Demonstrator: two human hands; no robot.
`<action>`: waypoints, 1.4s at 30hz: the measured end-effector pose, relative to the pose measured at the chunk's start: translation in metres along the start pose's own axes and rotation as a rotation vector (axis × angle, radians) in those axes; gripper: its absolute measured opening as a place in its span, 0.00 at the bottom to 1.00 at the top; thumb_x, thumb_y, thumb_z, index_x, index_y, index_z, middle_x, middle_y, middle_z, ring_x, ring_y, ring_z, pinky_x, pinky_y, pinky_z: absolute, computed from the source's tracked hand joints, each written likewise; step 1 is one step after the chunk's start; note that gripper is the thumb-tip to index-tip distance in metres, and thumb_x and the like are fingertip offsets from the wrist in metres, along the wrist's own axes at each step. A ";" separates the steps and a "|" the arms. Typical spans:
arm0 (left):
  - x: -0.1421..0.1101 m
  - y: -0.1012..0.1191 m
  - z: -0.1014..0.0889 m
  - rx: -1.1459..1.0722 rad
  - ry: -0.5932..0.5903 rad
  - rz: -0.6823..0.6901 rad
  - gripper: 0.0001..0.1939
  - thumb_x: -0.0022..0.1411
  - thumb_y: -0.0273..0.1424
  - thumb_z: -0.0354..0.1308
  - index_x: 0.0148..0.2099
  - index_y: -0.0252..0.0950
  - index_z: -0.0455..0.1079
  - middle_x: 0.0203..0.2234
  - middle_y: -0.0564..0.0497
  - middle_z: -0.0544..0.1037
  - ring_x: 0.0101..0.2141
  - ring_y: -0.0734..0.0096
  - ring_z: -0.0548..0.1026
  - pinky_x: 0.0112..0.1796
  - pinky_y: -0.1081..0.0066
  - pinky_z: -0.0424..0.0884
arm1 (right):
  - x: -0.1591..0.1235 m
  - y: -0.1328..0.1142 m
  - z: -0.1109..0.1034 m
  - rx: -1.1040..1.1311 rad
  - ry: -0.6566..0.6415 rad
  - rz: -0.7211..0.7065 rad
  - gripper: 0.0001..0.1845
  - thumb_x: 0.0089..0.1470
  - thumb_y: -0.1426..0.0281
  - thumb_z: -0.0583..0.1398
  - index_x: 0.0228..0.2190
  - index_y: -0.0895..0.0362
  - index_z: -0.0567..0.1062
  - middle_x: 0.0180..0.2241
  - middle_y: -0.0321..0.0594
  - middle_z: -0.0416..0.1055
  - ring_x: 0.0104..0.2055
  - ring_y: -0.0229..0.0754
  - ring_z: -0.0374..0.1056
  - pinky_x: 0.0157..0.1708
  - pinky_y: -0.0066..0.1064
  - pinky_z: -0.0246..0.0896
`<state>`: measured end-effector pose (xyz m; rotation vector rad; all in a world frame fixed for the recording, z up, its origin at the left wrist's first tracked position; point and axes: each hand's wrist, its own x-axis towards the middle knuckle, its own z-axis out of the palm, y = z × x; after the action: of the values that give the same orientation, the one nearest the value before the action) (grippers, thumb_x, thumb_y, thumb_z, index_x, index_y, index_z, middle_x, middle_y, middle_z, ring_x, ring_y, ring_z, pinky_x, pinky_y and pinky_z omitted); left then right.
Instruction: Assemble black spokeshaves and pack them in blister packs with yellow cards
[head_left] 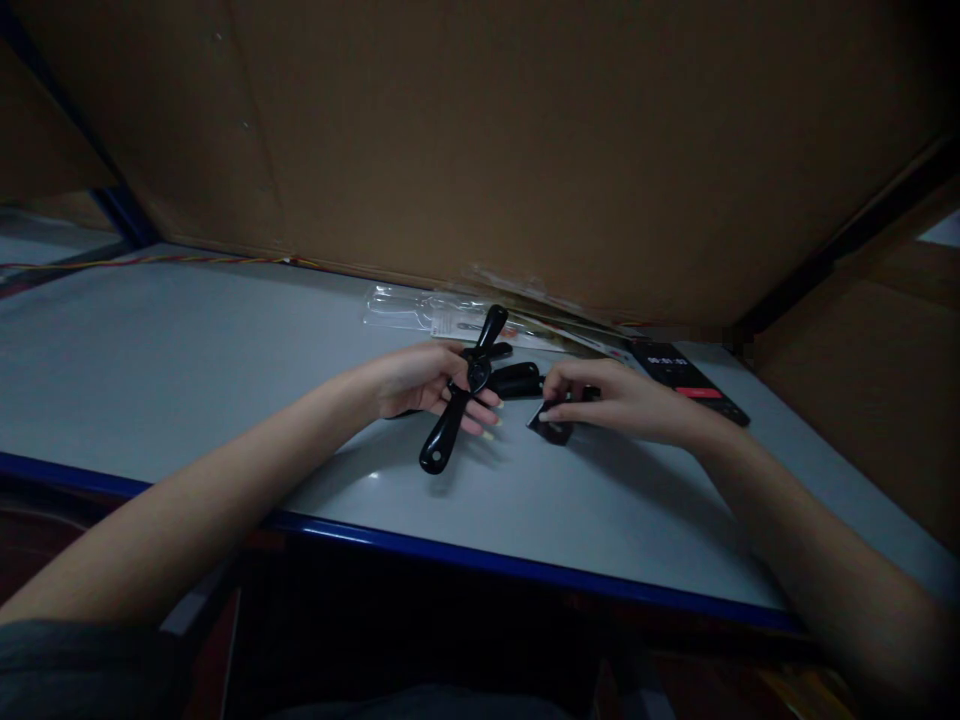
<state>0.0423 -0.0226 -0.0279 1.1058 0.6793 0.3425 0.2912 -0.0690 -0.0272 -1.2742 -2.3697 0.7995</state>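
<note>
My left hand (439, 382) is above the grey tabletop, its thumb over a black two-handled tool (442, 432) with a round middle part. Its lower handle, with a hanging hole at the end, points toward me, and the other handle points away. The fingers spread out beneath it. To the right, my right hand (604, 395) pinches a small black piece (553, 430) with a shiny edge, low over the table; its kind is unclear. Between the hands lie more black handles (517, 378), partly hidden behind the left hand's tool.
Clear plastic packaging (401, 308) and printed cards (480, 325) lie along the brown back panel (480, 150). A phone (686, 380) showing a timer lies beyond my right wrist. A red and yellow wire (187, 260) runs along the back left. The table's front edge (420, 540) is blue.
</note>
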 end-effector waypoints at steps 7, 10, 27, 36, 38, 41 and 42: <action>0.001 -0.007 0.013 -0.001 -0.135 -0.048 0.19 0.55 0.35 0.54 0.46 0.29 0.65 0.33 0.41 0.79 0.35 0.59 0.79 0.45 0.55 0.70 | 0.003 -0.028 0.024 0.219 0.061 -0.061 0.14 0.54 0.60 0.60 0.40 0.53 0.74 0.27 0.33 0.69 0.24 0.33 0.64 0.21 0.26 0.57; 0.001 -0.007 0.016 0.017 -0.130 -0.025 0.18 0.56 0.36 0.57 0.47 0.30 0.64 0.33 0.43 0.79 0.34 0.59 0.79 0.43 0.54 0.71 | 0.004 -0.028 0.025 0.264 0.090 -0.024 0.16 0.54 0.61 0.61 0.44 0.52 0.71 0.25 0.32 0.67 0.23 0.33 0.65 0.21 0.26 0.59; 0.001 -0.008 0.011 0.052 -0.003 0.009 0.23 0.55 0.28 0.59 0.51 0.29 0.58 0.31 0.42 0.79 0.30 0.62 0.79 0.38 0.56 0.73 | -0.009 0.003 0.003 -0.330 -0.016 0.021 0.24 0.43 0.54 0.65 0.42 0.52 0.73 0.41 0.41 0.58 0.41 0.45 0.63 0.40 0.35 0.62; 0.003 -0.010 0.010 0.049 -0.047 -0.002 0.27 0.56 0.29 0.60 0.55 0.28 0.55 0.31 0.43 0.79 0.29 0.61 0.79 0.37 0.56 0.74 | -0.007 0.008 -0.004 -0.299 -0.104 0.064 0.25 0.40 0.51 0.66 0.37 0.51 0.72 0.39 0.40 0.57 0.44 0.47 0.61 0.43 0.37 0.60; 0.003 -0.010 0.010 0.061 -0.046 -0.007 0.27 0.56 0.29 0.59 0.55 0.28 0.56 0.31 0.43 0.79 0.29 0.61 0.79 0.37 0.57 0.73 | -0.007 0.004 -0.002 -0.287 -0.130 0.080 0.24 0.39 0.51 0.67 0.35 0.52 0.71 0.39 0.39 0.57 0.43 0.47 0.60 0.43 0.37 0.60; 0.003 -0.010 0.011 0.071 -0.039 -0.010 0.26 0.56 0.29 0.59 0.55 0.28 0.56 0.31 0.42 0.79 0.29 0.62 0.79 0.37 0.58 0.73 | -0.007 0.002 0.000 -0.279 -0.140 0.100 0.26 0.37 0.51 0.67 0.34 0.53 0.71 0.38 0.39 0.58 0.42 0.46 0.60 0.40 0.34 0.60; 0.003 -0.009 0.011 0.069 -0.041 -0.011 0.26 0.56 0.29 0.59 0.55 0.28 0.56 0.31 0.42 0.79 0.28 0.62 0.79 0.37 0.57 0.74 | -0.006 0.003 0.001 -0.282 -0.129 0.097 0.26 0.36 0.50 0.67 0.33 0.53 0.70 0.38 0.39 0.58 0.42 0.46 0.60 0.39 0.34 0.59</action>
<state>0.0511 -0.0326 -0.0344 1.1717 0.6647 0.2877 0.2963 -0.0732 -0.0298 -1.4983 -2.6135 0.6056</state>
